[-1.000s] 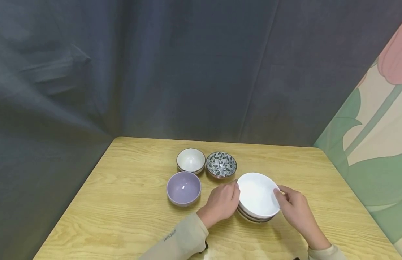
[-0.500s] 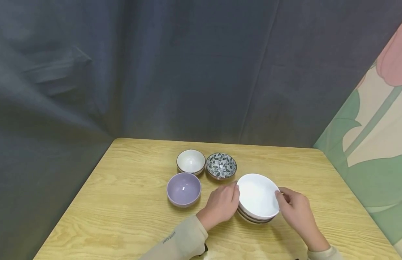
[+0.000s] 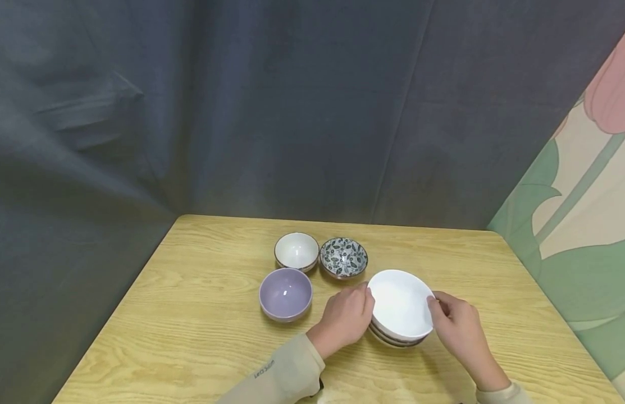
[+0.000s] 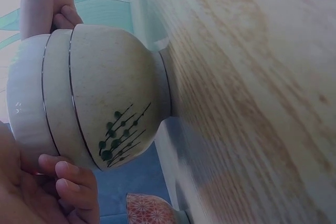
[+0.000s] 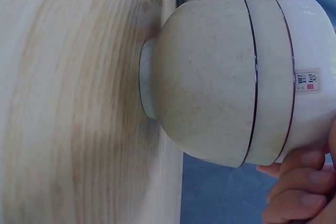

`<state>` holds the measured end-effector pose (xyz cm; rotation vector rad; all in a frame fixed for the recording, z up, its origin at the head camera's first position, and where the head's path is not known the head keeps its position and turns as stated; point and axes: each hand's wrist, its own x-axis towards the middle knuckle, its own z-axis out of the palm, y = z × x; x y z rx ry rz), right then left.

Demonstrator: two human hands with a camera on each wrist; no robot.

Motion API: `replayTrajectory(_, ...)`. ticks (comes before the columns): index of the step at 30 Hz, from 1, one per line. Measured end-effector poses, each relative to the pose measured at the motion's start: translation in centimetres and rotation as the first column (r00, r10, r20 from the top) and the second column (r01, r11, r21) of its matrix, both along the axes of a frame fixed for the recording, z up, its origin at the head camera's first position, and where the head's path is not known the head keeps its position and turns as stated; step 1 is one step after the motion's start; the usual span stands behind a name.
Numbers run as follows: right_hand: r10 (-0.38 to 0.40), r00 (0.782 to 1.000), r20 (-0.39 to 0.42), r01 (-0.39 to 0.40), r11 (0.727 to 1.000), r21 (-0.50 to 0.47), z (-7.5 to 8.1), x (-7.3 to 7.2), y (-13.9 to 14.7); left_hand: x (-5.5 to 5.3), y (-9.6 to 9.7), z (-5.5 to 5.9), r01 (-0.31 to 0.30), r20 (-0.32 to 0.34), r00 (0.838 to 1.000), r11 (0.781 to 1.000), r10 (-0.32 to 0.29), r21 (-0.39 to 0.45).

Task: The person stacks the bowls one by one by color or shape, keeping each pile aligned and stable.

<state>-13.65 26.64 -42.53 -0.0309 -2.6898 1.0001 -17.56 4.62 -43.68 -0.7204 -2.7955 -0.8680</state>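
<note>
A white bowl (image 3: 402,304) sits nested on top of two cream bowls (image 5: 210,77) with dark rims, and the stack's foot rests on the table (image 3: 191,336). Green sprigs decorate the lowest bowl (image 4: 118,98), and the white one carries a small printed label (image 5: 307,80). My left hand (image 3: 345,314) grips the white bowl's left side, its curled fingertips against the outer wall in the left wrist view. On the opposite side my right hand (image 3: 456,322) pinches the rim, thumb over the edge and fingers underneath.
Left of the stack stands a purple bowl (image 3: 286,294). Behind it are a small white bowl (image 3: 296,250) with a dark rim and a leaf-patterned bowl (image 3: 343,257), side by side. A dark curtain (image 3: 302,112) hangs along the table's back edge.
</note>
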Motion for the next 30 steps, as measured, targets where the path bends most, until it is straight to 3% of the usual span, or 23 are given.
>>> replayTrajectory(12, -0.004, 0.999, 0.036, 0.004, 1.000, 0.005, 0.07, -0.16, 0.23, -0.12, 0.24, -0.25, 0.000, -0.016, 1.000, 1.000, 0.000, 0.000)
replayTrajectory(20, 0.000, 0.999, 0.045, 0.000, 1.000, -0.002, 0.18, -0.35, 0.60, -0.26, 0.48, -0.19, 0.055, 0.057, 0.996, 0.992, -0.062, 0.111)
replayTrajectory(30, -0.014, 1.000, 0.023, 0.014, 1.000, 0.012, 0.07, -0.53, 0.64, -0.56, 0.74, -0.17, 0.065, 0.090, 0.993, 0.989, -0.077, 0.129)
